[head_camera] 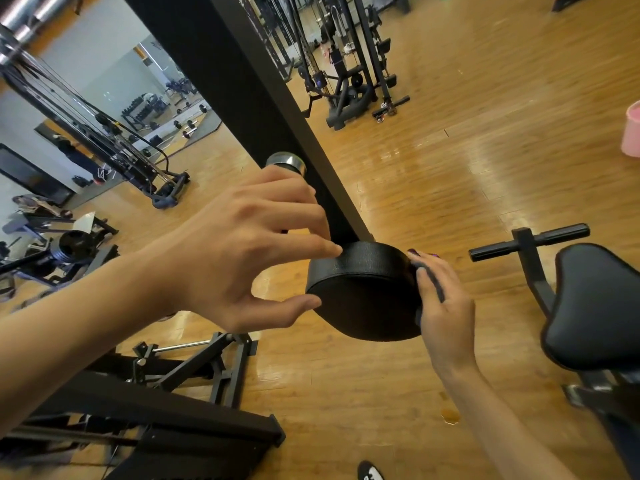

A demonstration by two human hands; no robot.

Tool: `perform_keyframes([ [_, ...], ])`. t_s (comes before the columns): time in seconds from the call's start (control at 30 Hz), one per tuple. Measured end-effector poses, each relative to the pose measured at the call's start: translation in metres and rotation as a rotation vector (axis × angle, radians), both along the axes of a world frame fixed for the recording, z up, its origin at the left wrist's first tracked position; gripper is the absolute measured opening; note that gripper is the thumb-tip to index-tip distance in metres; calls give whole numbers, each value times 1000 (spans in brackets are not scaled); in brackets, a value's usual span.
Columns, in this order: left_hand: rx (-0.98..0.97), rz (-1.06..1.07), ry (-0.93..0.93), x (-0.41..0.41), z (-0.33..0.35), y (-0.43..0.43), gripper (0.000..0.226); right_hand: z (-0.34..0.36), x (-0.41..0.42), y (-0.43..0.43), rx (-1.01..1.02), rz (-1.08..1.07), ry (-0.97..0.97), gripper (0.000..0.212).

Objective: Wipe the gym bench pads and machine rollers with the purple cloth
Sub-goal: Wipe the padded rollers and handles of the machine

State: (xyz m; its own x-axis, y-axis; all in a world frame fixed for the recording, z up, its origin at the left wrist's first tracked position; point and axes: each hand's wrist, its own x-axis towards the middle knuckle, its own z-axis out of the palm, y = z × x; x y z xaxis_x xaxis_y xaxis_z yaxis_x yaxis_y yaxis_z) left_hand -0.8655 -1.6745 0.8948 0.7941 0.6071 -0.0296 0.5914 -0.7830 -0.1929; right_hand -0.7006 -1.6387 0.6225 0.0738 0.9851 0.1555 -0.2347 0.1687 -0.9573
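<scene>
A black round roller pad (pixel 367 299) sticks out from the foot of a black machine post (pixel 263 109) in the middle of the view. My left hand (pixel 242 251) holds the roller's left edge, fingertips on its top and thumb on its lower rim. My right hand (pixel 441 306) grips the purple cloth (pixel 431 284) and presses it against the roller's right side. Only a dark strip of cloth shows between my fingers. A black seat pad (pixel 595 306) sits to the right.
A black handle bar (pixel 530 242) juts out beside the seat pad. A low black machine frame (pixel 156 393) lies at the lower left. A pink bucket (pixel 632 133) stands at the right edge. Cable machines and racks stand on the wooden floor (pixel 450 174) beyond.
</scene>
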Motion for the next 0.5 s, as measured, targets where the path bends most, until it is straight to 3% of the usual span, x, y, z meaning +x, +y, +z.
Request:
perform_keyframes([
  [0.1, 2, -7, -16, 4, -1, 0, 43, -16, -3, -11, 104, -106, -77, 30],
  [0.23, 8, 14, -33, 2, -1, 3, 46, -32, 1, -3, -366, -55, 40, 26],
  [0.3, -3, 32, -47, 1, 0, 5, 49, -15, 4, -2, -260, -112, -79, 23],
  [0.37, 31, 45, -65, 1, -2, 3, 51, 7, 1, -12, -8, -207, -198, 20],
  [0.5, 145, 83, -175, 2, -11, -4, 52, 12, 1, -36, 331, -344, -369, 37],
])
